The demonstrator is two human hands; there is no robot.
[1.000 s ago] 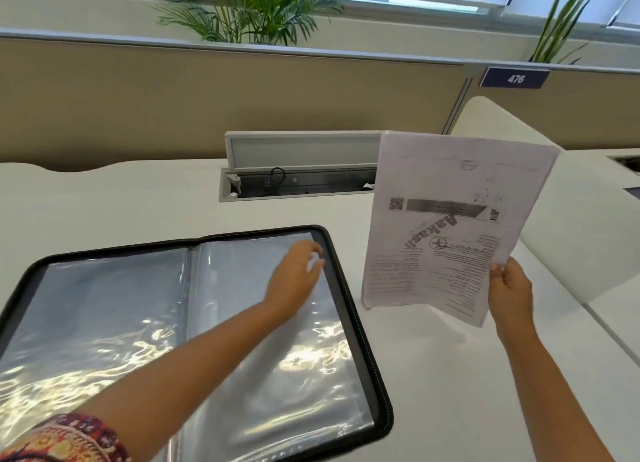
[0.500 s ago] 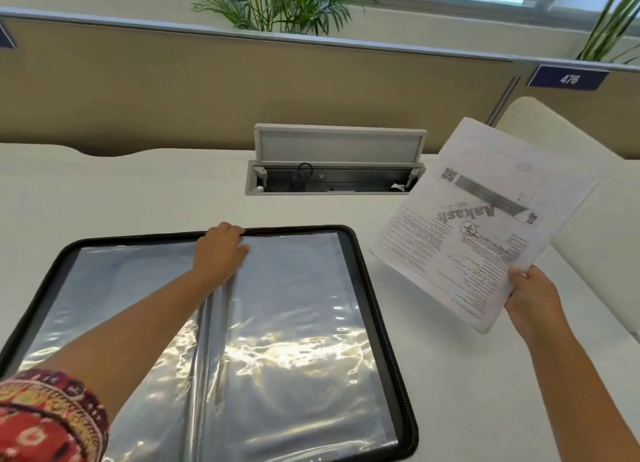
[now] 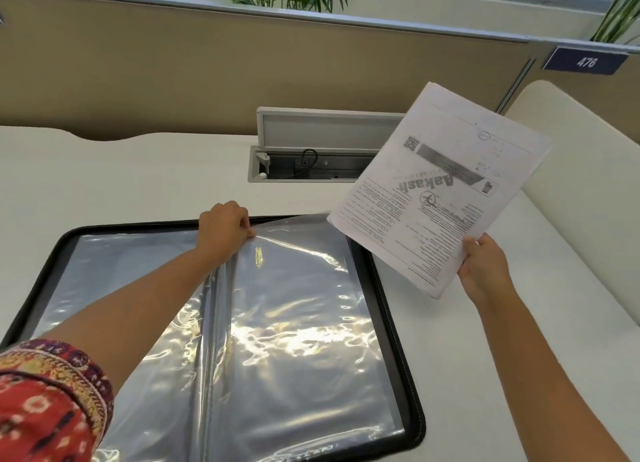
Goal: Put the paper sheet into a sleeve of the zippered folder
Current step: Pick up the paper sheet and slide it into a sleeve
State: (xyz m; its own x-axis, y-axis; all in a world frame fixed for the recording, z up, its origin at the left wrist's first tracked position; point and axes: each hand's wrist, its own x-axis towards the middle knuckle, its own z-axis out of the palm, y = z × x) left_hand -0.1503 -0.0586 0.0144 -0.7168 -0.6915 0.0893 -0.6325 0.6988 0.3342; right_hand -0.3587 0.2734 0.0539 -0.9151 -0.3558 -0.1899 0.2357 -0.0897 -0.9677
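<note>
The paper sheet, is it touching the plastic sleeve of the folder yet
Apart. In the head view the paper sheet is held up in the right hand, clear of the sleeve whose top edge the left hand pinches.

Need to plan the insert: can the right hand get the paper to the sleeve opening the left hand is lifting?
Probably yes. The left hand pinches the sleeve top edge up, and the right hand holds the paper just beside it, with nothing between.
</note>
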